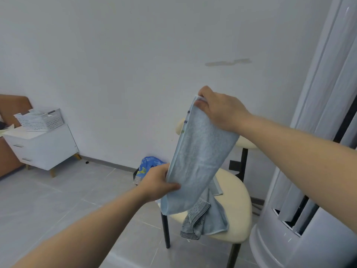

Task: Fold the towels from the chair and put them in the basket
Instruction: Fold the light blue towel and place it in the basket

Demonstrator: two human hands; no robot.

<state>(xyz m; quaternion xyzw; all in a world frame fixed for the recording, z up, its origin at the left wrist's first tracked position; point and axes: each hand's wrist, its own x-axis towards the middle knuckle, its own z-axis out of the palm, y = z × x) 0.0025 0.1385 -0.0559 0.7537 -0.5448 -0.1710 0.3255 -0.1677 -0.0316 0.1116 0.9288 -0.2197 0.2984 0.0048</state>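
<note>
The pale wall [135, 55] fills most of what you see, with grey floor tiles [58, 190] below it. At your right stands a tall white cylinder-shaped appliance [309, 200]. Just beside it is the chair [237, 200], with a cream seat and black legs.

Far off to your left, well apart from the chair, a white cabinet [44, 149] with two drawers sits against the wall.

You are holding a light blue towel [199, 157] up in the air above the chair seat. It hangs doubled over and slants from upper right to lower left. A second towel [210, 219], blue with a striped dark band, lies crumpled on the seat and droops over its front edge.

The white slotted basket [40, 120] rests on top of the cabinet (something pale lies inside, too small to tell what). A blue printed bag [148, 165] sits on the floor behind your left hand.

Your right hand [220, 109] pinches the towel's top edge, fingers curled over it. Your left hand [157, 183] grips the lower part, thumb pressed across the front.
</note>
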